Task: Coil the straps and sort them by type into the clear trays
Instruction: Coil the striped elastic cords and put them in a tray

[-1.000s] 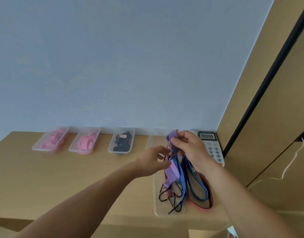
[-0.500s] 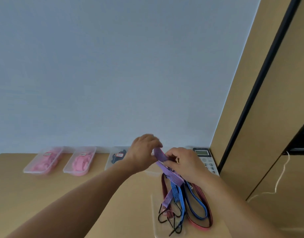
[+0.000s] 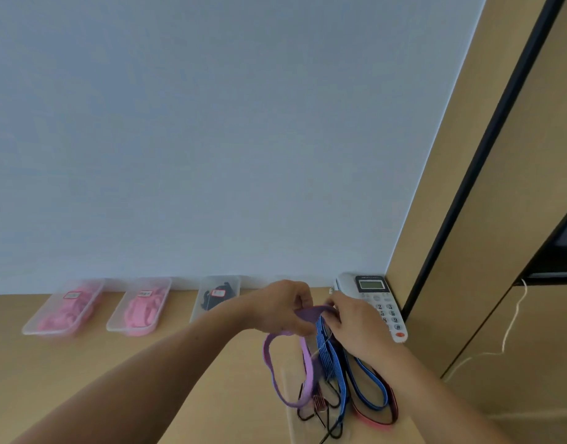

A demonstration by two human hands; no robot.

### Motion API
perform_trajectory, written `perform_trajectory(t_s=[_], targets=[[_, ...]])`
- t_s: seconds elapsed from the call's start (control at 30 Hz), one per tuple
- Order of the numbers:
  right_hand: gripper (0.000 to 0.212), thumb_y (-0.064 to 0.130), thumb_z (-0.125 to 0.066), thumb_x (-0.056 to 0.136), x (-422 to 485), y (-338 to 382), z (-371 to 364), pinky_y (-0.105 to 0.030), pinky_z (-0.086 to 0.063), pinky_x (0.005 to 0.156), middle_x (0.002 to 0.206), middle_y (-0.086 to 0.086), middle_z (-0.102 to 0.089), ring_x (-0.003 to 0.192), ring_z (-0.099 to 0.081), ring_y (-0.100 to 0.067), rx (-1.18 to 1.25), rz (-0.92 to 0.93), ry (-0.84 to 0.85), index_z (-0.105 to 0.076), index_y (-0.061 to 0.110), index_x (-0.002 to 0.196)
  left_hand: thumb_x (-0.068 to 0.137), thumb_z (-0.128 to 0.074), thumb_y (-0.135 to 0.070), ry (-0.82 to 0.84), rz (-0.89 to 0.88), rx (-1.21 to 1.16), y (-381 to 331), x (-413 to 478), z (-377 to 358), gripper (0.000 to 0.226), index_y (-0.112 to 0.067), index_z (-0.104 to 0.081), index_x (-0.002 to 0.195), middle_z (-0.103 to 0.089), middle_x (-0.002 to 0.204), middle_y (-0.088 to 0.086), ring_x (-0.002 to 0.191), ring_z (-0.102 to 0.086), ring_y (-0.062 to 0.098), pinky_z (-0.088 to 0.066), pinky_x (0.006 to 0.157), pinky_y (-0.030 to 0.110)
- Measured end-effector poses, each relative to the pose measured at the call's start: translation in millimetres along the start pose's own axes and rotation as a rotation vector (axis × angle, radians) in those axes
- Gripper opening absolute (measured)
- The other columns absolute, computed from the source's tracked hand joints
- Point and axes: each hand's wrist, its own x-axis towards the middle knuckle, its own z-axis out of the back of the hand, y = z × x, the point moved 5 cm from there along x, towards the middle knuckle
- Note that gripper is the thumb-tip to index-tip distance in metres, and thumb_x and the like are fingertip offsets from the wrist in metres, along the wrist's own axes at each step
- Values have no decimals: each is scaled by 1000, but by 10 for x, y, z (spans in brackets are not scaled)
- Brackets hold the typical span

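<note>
Fingers [image 3: 300, 299] of left hand [image 3: 280, 307] curled, pinching one end of purple elastic strap [image 3: 308, 363]. Fingers of right hand [image 3: 355, 328] also curled, pinching the same strap a little further along, so a short purple span is held between both hands. Rest of the strap hangs below the left hand as one open loop. Both hands held above the surface [image 3: 147, 379], just left of and in front of white push-button desk phone [image 3: 371, 286].

Blue striped straps [image 3: 328, 357] run down from under the right hand; cannot tell if it grips them too. They end in a loose pile in front of the phone with a red-and-black strap [image 3: 391, 408] and thin black wire hooks [image 3: 307, 415], lying on a flat clear plastic tray [image 3: 291, 392].

Left of the phone, in a row against the pale blue wall [image 3: 211, 123]: clear tray with black straps [image 3: 216, 296], nearest the phone, then clear tray with pink straps [image 3: 141, 310], then a second pink-filled clear tray [image 3: 64, 312] farthest left. All three carry small labels. Tan wooden panel [image 3: 500, 219] stands right of the phone, with a white cord [image 3: 512, 322] hanging on it.
</note>
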Motion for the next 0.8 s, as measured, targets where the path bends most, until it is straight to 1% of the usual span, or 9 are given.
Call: perform_trajectory(t_s=[0.07,0.13,0.2,0.27,0.37,0.5,0.63,0.7,0.8], targets=[[16,33,-54,96,14,-23,23,-34,-49,66,84,3,-70,78,-66,-20,-13,-45,-114,-60,25,109,75,-81,-33,-52,12,-52,9,19,-21,31,-24,-51,75,-58,66,-7,57,-50,8,-41,55,24],[23,24,-54,95,60,-47,67,-37,-52,67,83,2,-73,76,-68,-20,145,-135,-176,-61,27,117,78,-76,-26,-104,31,-106,11,33,-54,34,-20,-44,68,-52,57,-6,53,-47,12,-38,54,26],[28,13,-54,94,128,-66,116,-34,-52,63,77,4,-74,71,-70,-15,490,-243,-173,-65,26,116,79,-68,-18,-138,45,-192,4,41,-68,30,-18,-40,68,-52,51,-4,55,-50,18,-39,58,30],[26,6,-54,92,162,-62,194,-29,-50,56,82,0,-76,74,-73,-19,940,-373,-205,-72,15,108,80,-66,-17,-158,28,-213,-44,45,-73,31,-18,-39,67,-53,47,-6,57,-54,19,-40,58,31],[21,13,-56,85,173,89,326,-26,-55,55,92,-11,-77,81,-74,-25,1419,-477,-168,-75,8,93,84,-66,-15,-226,-94,-104,-216,24,-112,39,-21,-33,64,-47,59,1,60,-46,18,-37,58,30],[13,12,-61,89,132,223,327,-26,-48,46,79,-10,-71,58,-65,-19,1406,-593,-32,-67,1,92,83,-59,2,-371,-309,-71,-465,-41,-97,39,-18,-31,64,-41,64,4,62,-36,21,-33,58,34],[23,26,-65,92,77,195,240,-30,-48,53,73,-12,-58,58,-55,-20,1390,-657,140,-63,4,91,78,-58,3,-366,-428,138,-504,-71,-122,22,-8,-41,68,-39,73,-15,65,-35,12,-34,59,34],[20,25,-67,89,72,156,225,-30,-45,53,72,-10,-57,58,-54,-20,1379,-672,206,-62,6,87,74,-57,4,-324,-532,255,-530,-104,-198,23,-11,-41,68,-44,80,-8,70,-37,14,-34,60,32],[7,11,-65,89,100,131,264,-32,-41,58,85,-18,-60,64,-55,-24,1343,-637,246,-63,4,88,68,-57,5,-281,-576,411,-494,-94,-283,24,-14,-42,67,-55,88,9,78,-47,26,-35,62,30]])
